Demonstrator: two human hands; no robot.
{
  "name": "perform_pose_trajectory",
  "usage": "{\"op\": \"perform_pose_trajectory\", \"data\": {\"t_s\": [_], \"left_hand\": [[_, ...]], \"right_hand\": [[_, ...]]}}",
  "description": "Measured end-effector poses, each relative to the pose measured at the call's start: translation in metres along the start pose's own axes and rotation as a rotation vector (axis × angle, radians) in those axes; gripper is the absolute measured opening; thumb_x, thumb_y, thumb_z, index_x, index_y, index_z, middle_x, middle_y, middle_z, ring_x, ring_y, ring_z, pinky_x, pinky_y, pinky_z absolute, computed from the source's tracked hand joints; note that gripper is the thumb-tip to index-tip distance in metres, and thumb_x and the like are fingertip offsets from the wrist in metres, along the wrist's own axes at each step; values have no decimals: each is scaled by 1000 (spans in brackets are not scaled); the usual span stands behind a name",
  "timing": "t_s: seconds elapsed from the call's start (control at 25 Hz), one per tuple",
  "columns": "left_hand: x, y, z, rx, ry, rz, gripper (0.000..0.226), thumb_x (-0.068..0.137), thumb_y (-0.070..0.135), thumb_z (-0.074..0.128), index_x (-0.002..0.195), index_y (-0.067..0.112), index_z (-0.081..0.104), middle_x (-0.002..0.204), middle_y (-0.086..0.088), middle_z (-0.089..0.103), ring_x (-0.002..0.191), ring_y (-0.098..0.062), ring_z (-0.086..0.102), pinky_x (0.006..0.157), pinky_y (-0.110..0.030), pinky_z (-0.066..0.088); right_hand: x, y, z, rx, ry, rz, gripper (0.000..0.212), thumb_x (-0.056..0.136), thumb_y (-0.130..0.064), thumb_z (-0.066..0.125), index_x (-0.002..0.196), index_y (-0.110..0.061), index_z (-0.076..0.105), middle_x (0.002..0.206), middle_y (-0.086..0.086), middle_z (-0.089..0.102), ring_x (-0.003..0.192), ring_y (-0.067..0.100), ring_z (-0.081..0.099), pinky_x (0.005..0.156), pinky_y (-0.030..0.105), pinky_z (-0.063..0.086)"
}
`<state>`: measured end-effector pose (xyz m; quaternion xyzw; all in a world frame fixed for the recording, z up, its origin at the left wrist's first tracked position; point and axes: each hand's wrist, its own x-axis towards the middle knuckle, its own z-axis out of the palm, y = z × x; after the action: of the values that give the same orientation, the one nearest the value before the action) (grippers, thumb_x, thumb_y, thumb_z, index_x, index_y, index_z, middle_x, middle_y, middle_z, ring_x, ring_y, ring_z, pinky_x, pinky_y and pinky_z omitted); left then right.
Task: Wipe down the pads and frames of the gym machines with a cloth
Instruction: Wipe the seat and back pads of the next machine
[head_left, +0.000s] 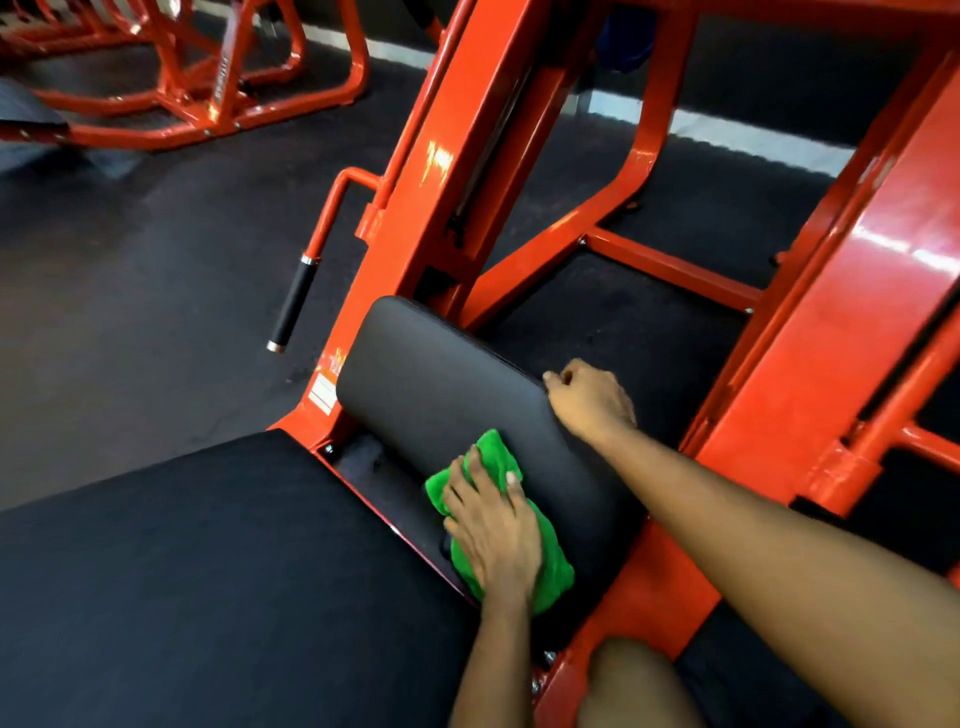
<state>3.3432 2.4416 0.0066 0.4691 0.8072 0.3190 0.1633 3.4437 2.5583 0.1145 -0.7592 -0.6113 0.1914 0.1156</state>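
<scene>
Orange frame (810, 332) rose around a black pad (436, 374), which was tilted above a larger black seat (208, 571). Against the pad's lower end a green cloth (545, 566) was pressed flat by the left hand (493, 530), fingers spread. The pad's far edge was gripped by the right hand (589, 400), fingers curled.
</scene>
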Motion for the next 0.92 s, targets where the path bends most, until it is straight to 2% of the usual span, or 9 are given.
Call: {"op": "perform_pose_trajectory", "data": {"t_s": [0.12,0.24,0.36,0.44,0.48,0.64,0.8,0.92], "left_hand": [[-10,1,-7,20,24,75,45,93,40,45,131,16,51,128,-7,51,115,-32,47,92,-50,44],[9,21,-16,-62,79,201,37,95,40,40,121,15,51,119,-7,52,108,-33,49,90,-50,44],[40,46,-16,-101,91,310,44,98,43,35,137,25,45,148,-4,40,135,-30,37,106,-57,34],[45,53,-6,20,24,331,51,98,53,32,146,38,37,163,0,19,151,-27,15,113,-66,16],[40,50,1,74,9,346,52,97,56,32,147,41,36,165,1,14,152,-27,10,113,-68,13],[-16,16,22,41,92,347,52,97,51,42,146,35,38,162,-2,26,148,-30,24,114,-61,25],[-77,-12,37,-76,83,286,54,96,49,44,147,31,39,159,-7,30,147,-33,26,109,-60,35],[-69,-6,36,-115,96,242,50,95,48,44,143,35,41,159,-2,30,147,-30,25,108,-60,34]], "right_hand": [[-19,65,-9,-100,-76,178,61,101,-58,32,129,-14,65,133,19,63,124,38,57,101,40,44],[-20,81,-1,167,-69,208,53,104,-49,36,129,-13,66,135,20,61,128,39,54,104,40,42],[-18,78,11,383,53,172,38,102,-33,44,117,-13,72,131,17,65,123,38,56,99,39,44],[-14,84,16,430,116,150,32,97,-23,45,102,-15,76,121,14,70,115,36,59,92,37,45],[-10,87,19,446,127,145,31,95,-20,46,97,-16,76,116,12,72,111,35,61,89,36,46],[-6,87,25,523,201,111,33,91,-19,45,88,-15,77,108,11,74,107,33,62,85,33,45],[-9,89,27,603,304,79,42,73,-29,34,77,-18,74,100,9,75,100,29,62,76,31,40],[-9,91,30,660,353,53,39,73,-28,35,74,-16,72,92,5,74,94,26,62,75,30,38]]}}
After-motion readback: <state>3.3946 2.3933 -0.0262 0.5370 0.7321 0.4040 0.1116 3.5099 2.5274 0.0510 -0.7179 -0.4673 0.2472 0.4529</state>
